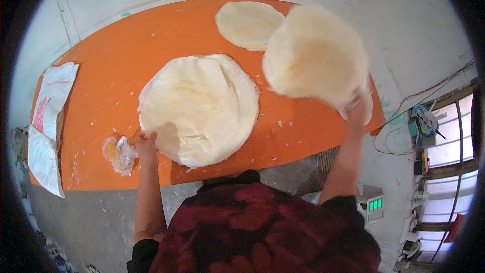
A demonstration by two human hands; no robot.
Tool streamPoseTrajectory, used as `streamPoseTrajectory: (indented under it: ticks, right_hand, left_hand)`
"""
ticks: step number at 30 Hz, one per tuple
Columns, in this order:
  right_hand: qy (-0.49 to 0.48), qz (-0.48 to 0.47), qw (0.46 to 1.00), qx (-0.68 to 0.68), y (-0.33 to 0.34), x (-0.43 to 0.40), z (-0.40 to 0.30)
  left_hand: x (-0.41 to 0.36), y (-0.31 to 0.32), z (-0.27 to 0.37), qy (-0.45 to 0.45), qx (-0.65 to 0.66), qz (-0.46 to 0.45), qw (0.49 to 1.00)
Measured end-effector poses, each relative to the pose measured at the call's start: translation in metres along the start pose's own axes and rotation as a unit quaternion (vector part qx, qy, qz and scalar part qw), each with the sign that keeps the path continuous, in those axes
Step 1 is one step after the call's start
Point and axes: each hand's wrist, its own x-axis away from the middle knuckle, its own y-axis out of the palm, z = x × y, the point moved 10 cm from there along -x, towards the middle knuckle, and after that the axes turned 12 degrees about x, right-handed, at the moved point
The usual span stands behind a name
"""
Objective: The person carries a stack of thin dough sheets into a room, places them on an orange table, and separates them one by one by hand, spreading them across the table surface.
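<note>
A large stack of thin, pale, round flatbread sheets (201, 102) lies on an orange tabletop (106, 72), its top sheet wrinkled. At the stack's lower left edge is my left hand (146, 145), thumb and fingers apart and nothing visible in it. My right hand (355, 108) grips a single round sheet (316, 57) by its near edge. That sheet is blurred and has a light brown middle. It partly covers a smaller pile of round sheets (248, 24) at the back. Another pale piece (367, 108) shows beside my right wrist.
A crumpled clear plastic bag (120, 154) with something yellow inside sits left of my left hand. A white woven sack (51, 125) lies along the table's left end. Right of the table are a scale with a lit green display (375, 204), hanging cables (432, 89) and a barred window (451, 129).
</note>
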Motion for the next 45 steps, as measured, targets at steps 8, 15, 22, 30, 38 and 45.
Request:
streamPoseTrajectory:
  ticks: [8, 15, 22, 30, 38, 45]
  right_hand:
    - [0.35, 0.334, 0.874, -0.051, -0.119, 0.167, 0.241]
    - [0.328, 0.249, 0.908, -0.074, -0.141, 0.158, 0.258]
    - [0.352, 0.237, 0.904, -0.052, -0.12, 0.164, 0.249]
    - [0.348, 0.203, 0.911, -0.082, -0.125, 0.164, 0.257]
    - [0.344, 0.21, 0.913, -0.059, -0.124, 0.165, 0.25]
    - [0.316, 0.133, 0.936, -0.076, -0.116, 0.161, 0.252]
  left_hand:
    - [0.063, 0.032, -0.005, -0.098, 0.096, -0.02, 0.99]
    - [0.023, 0.047, -0.042, -0.181, 0.238, -0.072, 0.952]
    - [0.022, 0.036, -0.024, -0.118, 0.157, -0.022, 0.98]
    - [0.027, 0.044, 0.004, -0.029, 0.142, -0.02, 0.989]
    - [0.027, 0.069, -0.024, -0.251, 0.288, -0.085, 0.92]
    - [0.028, 0.085, -0.009, -0.234, 0.337, -0.157, 0.898]
